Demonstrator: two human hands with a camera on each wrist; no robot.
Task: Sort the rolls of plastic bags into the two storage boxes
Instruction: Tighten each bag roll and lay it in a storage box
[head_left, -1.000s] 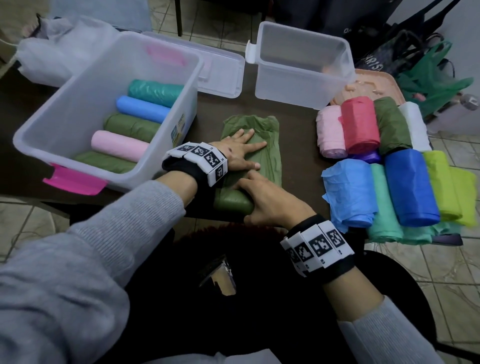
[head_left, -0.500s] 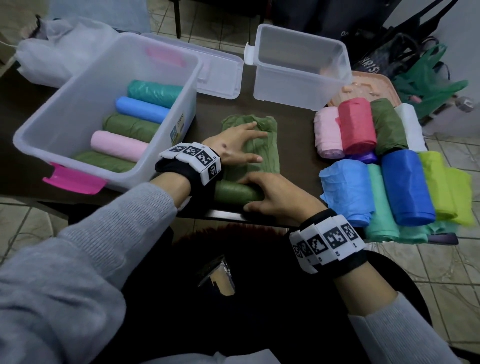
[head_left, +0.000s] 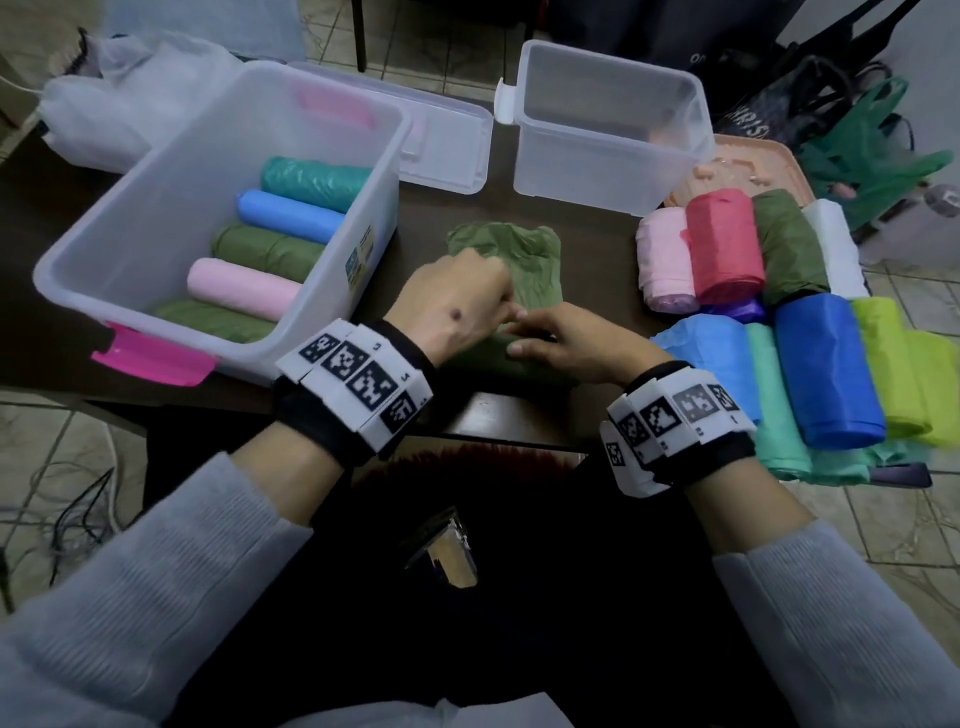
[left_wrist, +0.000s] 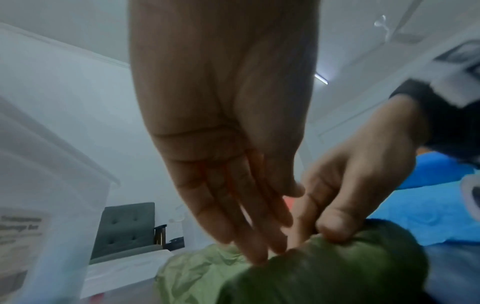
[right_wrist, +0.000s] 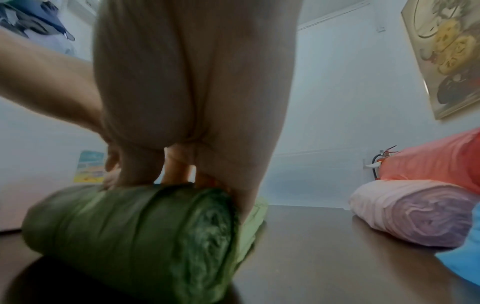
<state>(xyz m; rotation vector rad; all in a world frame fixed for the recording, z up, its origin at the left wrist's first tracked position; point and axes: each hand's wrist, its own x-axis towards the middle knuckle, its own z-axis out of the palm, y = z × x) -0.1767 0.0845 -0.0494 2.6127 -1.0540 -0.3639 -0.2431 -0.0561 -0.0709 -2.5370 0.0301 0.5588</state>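
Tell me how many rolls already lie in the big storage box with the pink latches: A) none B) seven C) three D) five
D: in the head view the large box holds five rolls side by side: teal, blue, olive, pink and another green one.

Green roll (right_wrist: 135, 230): thin crinkled plastic film, slight sheen. Storage boxes (head_left: 156, 208): translucent smooth plastic. Surface (right_wrist: 324, 257): dark, glossy.

A grey chair (left_wrist: 124, 228), a fire extinguisher (right_wrist: 378, 162), a framed picture (right_wrist: 446, 53).
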